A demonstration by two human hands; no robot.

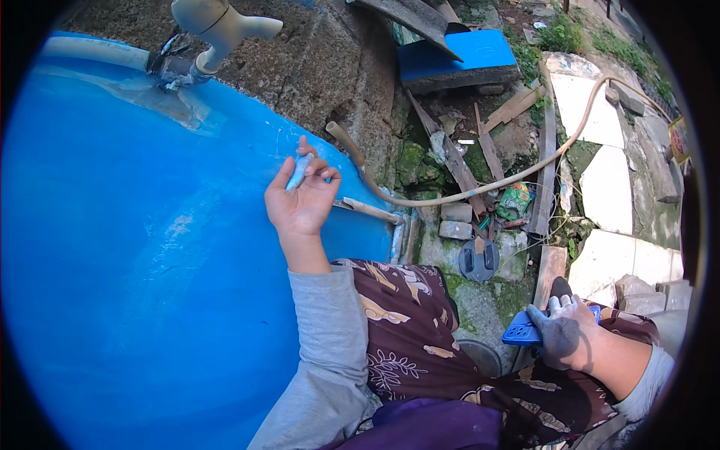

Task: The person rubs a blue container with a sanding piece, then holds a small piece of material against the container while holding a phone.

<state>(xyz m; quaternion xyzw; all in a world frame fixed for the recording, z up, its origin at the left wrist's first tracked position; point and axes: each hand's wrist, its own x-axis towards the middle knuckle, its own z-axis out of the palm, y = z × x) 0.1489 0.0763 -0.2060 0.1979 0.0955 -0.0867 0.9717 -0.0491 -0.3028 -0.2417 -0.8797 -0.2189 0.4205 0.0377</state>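
Observation:
My left hand (302, 202) is raised palm up over the blue-painted surface (165, 247), beside its far right edge. Its fingers curl round a small, oblong, bluish-white piece (299, 171), whose material I cannot make out. Over my lap on the right, my right hand (562, 330) grips a blue phone (521, 331), with the camera lenses facing up. Grey dust or paint coats the fingers of that hand.
A beige hose (465, 195) runs from the blue surface's edge across to the far right. Pipe fittings (214, 37) stand at the far left. Wood planks (446, 154), several bricks (456, 221), a green packet (514, 200) and white slabs (606, 187) lie on the right.

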